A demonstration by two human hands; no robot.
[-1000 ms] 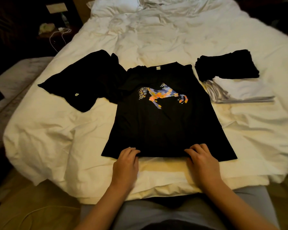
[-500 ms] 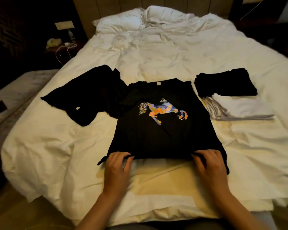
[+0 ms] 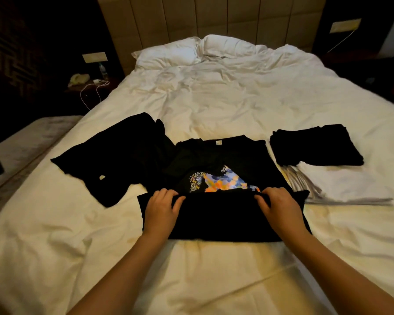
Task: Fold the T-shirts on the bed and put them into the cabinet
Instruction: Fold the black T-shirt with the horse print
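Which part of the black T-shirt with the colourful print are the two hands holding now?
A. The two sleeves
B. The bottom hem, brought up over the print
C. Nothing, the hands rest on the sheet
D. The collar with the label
B: the left hand and the right hand grip the hem of the printed T-shirt, folded up and partly covering the print.

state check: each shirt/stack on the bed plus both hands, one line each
printed black T-shirt: half folded, hem drawn up over the print
left hand: grips the hem
right hand: grips the hem
unfolded black T-shirt: crumpled
folded black T-shirt: folded, on white stack
folded white T-shirts: stacked
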